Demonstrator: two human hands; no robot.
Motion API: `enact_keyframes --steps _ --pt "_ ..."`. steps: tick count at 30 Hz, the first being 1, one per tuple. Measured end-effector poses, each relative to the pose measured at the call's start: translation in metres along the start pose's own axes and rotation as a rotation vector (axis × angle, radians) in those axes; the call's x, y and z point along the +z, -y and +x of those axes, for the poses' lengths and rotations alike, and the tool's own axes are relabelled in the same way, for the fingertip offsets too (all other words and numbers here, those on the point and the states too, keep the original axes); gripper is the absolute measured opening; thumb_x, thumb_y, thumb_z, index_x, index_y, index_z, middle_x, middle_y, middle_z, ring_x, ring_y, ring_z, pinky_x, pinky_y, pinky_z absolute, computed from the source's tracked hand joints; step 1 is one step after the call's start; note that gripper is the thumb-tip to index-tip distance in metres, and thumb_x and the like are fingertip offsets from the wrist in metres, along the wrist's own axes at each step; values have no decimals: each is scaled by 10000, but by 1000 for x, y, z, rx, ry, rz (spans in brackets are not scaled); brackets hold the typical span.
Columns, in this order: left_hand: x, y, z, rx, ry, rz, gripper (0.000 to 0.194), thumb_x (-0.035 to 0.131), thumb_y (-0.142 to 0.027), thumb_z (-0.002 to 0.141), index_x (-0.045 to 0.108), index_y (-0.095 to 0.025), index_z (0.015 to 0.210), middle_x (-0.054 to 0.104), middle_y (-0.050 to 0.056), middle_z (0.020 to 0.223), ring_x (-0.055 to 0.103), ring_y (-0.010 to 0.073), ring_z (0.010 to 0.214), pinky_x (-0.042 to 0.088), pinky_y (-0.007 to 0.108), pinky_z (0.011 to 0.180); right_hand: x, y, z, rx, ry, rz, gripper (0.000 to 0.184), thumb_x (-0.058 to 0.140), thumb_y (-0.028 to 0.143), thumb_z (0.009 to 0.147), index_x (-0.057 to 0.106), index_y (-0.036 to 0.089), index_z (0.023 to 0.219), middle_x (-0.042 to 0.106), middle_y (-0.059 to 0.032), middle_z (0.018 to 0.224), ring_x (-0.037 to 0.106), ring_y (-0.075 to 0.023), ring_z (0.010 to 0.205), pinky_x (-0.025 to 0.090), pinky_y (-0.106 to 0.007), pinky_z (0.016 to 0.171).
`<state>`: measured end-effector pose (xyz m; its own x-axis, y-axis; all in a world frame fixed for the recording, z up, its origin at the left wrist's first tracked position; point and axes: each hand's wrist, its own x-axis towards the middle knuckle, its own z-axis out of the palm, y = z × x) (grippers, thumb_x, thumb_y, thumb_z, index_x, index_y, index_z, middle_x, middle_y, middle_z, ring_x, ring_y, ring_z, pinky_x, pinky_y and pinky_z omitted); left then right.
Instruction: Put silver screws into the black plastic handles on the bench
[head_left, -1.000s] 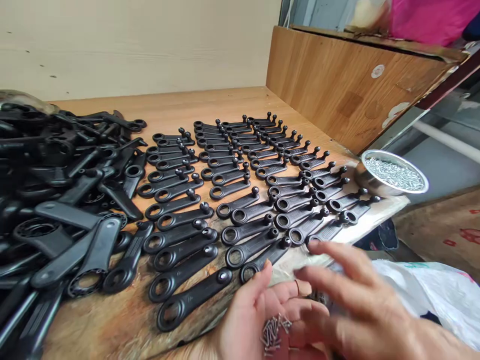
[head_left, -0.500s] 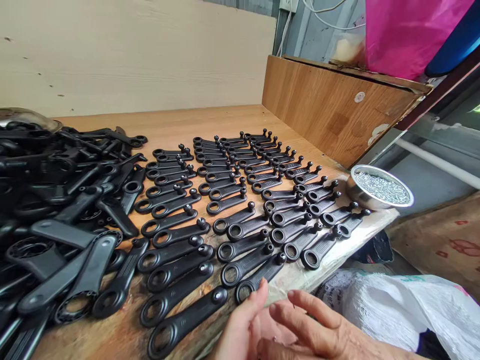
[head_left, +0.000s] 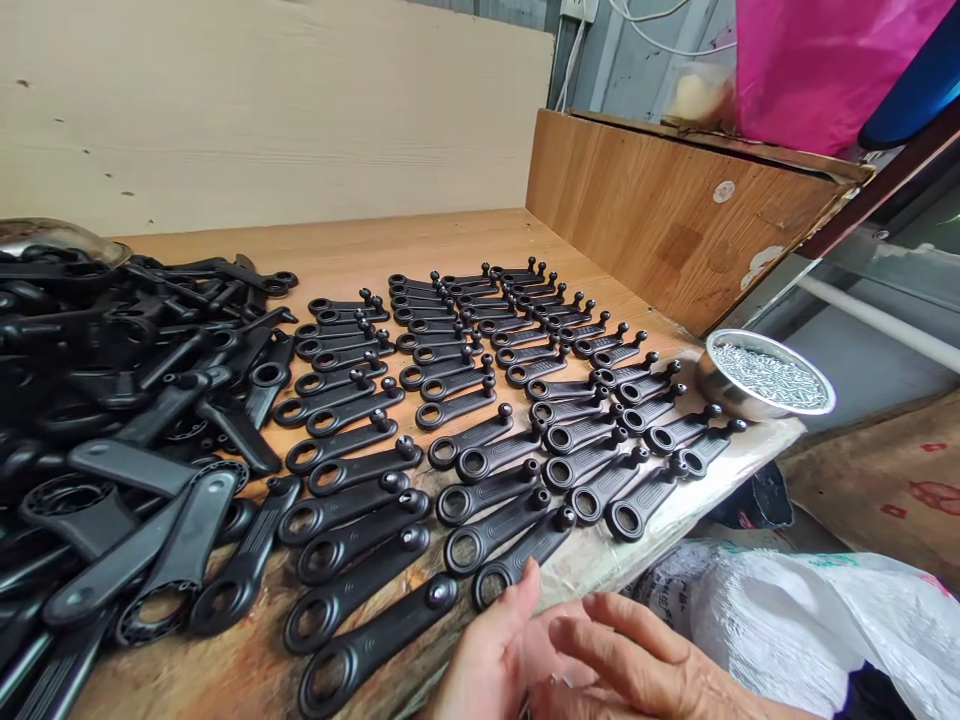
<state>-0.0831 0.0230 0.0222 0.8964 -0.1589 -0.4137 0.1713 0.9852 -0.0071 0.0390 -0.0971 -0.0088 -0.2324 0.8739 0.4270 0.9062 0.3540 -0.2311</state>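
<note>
My left hand [head_left: 491, 650] is cupped, palm up with the thumb raised, at the bottom edge of the view. Small metal glints, like screws, show in its palm, mostly covered. Over that palm my right hand [head_left: 637, 660] lies with its fingers bent and drawn together; what they pinch is hidden. Just beyond the left thumb lies a black plastic crank arm [head_left: 525, 555], with a ring at one end and a knob at the other. Several more such arms [head_left: 375, 640] lie in rows on the wooden table [head_left: 337, 235], some with a shiny screw tip in the knob.
A metal bowl [head_left: 709, 375] full of small silver screws [head_left: 769, 375] stands at the table's right edge. Loose black arms [head_left: 150, 480] are heaped on the left. A wooden panel [head_left: 637, 190] borders the right back, and white woven sacks [head_left: 780, 620] lie below the table edge.
The right hand's fingers have come closer together and sunk lower over the left palm. The view has shifted slightly; the rows of arms are unchanged.
</note>
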Motion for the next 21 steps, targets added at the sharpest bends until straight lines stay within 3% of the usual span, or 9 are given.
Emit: enact_keyframes --steps 4,5,7,8,10,16,21 --pt "-6 4 4 16 41 18 446 538 -549 801 602 -139 965 536 8 671 403 84 528 281 202 565 -16 -3 15 -30 -193 60 237 392 313 949 595 244 1048 701 22 957 608 -81 991 247 -229 1099" --pt "-7 5 5 26 50 10 459 530 -559 801 608 -135 958 549 16 677 437 102 565 294 209 591 -25 -3 24 -10 -156 85 245 380 300 953 604 238 1029 700 9 946 609 -83 990 281 -225 1082" --pt "-7 7 6 54 60 0 470 516 -561 808 616 -123 945 567 26 678 487 132 625 313 226 645 -46 -2 40 30 54 135 252 396 311 944 622 228 1022 686 -23 967 603 -94 1006 392 -194 996" --pt "-7 8 6 70 61 -3 465 515 -553 812 619 -118 941 571 27 677 503 146 647 316 236 666 -56 -2 47 55 259 145 241 447 322 923 617 224 1063 666 -40 1027 592 -103 1031 434 -181 951" --pt "-4 9 6 79 61 -24 429 529 -527 813 619 -126 936 563 12 658 519 163 662 310 245 665 -67 -1 54 86 380 172 245 517 336 886 617 235 1086 649 -50 1052 601 -123 1005 486 -182 879" --pt "0 8 6 3 3 -80 376 588 -514 765 607 -163 900 522 -15 604 523 178 676 291 243 636 -51 1 37 208 161 224 263 607 379 819 612 277 1062 636 -48 1080 571 -179 1047 482 -283 897" --pt "-5 9 6 31 -25 -58 397 526 -546 799 595 -173 916 517 -17 619 474 144 607 281 244 620 -38 1 35 165 95 246 254 557 381 864 583 280 1096 650 -19 1030 593 -122 959 472 -210 872"
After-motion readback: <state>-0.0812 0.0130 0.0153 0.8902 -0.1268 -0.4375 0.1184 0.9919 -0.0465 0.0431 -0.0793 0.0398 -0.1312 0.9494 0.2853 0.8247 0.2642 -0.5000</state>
